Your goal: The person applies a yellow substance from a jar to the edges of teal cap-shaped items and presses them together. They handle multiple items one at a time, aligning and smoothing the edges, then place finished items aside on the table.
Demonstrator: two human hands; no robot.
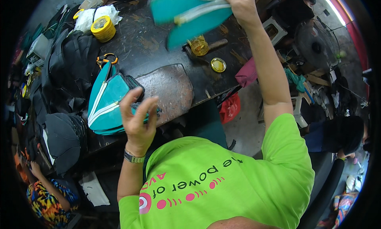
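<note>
1. The right hand (242, 5) was raised high over the dark workbench (158, 50), its fingers closed on a teal fabric piece (190, 15) with pale piping, which was blurred and hung just left of that hand
2. The left hand (137, 120) was held up open and empty, fingers spread and slightly curled, gripping nothing
3. A finished-looking teal pouch (107, 104) with white stripes lay just beyond and to the left of the left hand, partly hidden behind its fingers
4. Below the right hand, a glass jar (199, 45) and a round gold lid (218, 65) were seen on the bench; a yellow tape roll (103, 28) sat well to its left
5. The step was judged to be lifting the teal piece for inspection or sorting
6. The next move would call for a firm hold by the right hand and a steadying catch by the open left hand
</note>
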